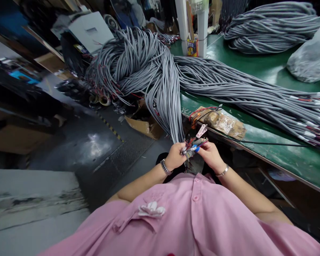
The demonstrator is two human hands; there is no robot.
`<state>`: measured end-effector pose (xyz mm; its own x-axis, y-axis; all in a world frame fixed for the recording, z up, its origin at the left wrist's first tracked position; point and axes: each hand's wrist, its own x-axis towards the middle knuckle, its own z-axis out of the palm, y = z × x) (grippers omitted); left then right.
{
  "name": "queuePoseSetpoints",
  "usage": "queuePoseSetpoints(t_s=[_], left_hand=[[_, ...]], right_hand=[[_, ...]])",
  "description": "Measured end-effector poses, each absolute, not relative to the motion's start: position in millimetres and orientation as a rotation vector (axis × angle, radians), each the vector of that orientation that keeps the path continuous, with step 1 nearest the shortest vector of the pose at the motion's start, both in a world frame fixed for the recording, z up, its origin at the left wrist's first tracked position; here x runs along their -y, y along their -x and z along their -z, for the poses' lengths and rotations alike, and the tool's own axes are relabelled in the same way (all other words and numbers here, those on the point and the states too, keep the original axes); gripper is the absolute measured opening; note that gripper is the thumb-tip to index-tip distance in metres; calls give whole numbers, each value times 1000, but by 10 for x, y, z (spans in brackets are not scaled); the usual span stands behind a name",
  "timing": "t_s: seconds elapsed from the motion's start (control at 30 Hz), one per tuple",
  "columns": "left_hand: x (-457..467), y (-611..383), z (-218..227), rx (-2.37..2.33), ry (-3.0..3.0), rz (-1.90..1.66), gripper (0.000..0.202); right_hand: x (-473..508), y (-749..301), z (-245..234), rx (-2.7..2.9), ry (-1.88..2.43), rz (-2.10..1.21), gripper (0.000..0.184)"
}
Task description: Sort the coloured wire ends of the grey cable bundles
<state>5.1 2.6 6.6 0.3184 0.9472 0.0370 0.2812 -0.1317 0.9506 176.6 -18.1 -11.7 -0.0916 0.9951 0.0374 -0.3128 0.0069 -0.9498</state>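
Close in front of my body, my left hand [176,156] is closed around the ends of a bundle of grey cables [173,117], where thin red and dark wires [190,143] stick out. Right beside it, my right hand [210,155] pinches at the same cable ends, and something blue [196,148] shows at its fingertips. Whether the blue is a finger cover or a separate piece I cannot tell. The held bundle hangs down from a big grey cable coil [138,53] at the table's edge. A pink clip [202,131] sits just above my hands.
On the green table [272,76], a long cable bundle [229,81] stretches right to white-taped ends. A wooden block [225,122] with wires lies at the near edge. Further back are another coil [272,28], a plastic bag [312,57] and white posts [202,32]. A cardboard box [141,124] stands below.
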Motion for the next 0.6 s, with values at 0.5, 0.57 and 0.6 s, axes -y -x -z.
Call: queuePoseSetpoints(t_s=[0.5,0.57,0.6], left_hand=[[-2,-63,-280,-1055,-1497,-954,33],[-19,-46,-266,-1033,-1519,-931,34],[-32,-26,-255,-1012,-1530,-901,35]], right_hand=[[300,-1609,186,892,913,-1400,22],[299,-1557,198,823,913,-1373,18],[300,-1541,203,796,916,-1367,17]])
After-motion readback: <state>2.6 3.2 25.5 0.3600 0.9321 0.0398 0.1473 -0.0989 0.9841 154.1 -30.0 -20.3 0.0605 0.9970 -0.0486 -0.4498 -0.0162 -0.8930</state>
